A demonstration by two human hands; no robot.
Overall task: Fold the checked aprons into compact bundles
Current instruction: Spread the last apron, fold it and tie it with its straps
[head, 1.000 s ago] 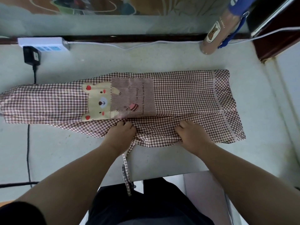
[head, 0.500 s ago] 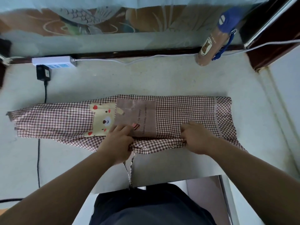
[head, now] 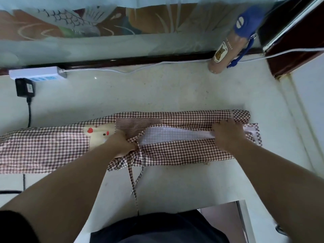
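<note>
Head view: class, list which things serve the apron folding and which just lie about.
In use: apron, tie, left hand, right hand.
Lying about: power strip, adapter, bottle.

My left hand (head: 121, 144) grips a bunched fold of the checked apron (head: 175, 152) beside its bear patch (head: 99, 133). My right hand (head: 228, 135) pinches the same folded edge near the hem, with the pale underside (head: 175, 135) showing between them. The tie strings (head: 133, 181) trail toward me, seemingly over the counter (head: 157, 92) edge.
</note>
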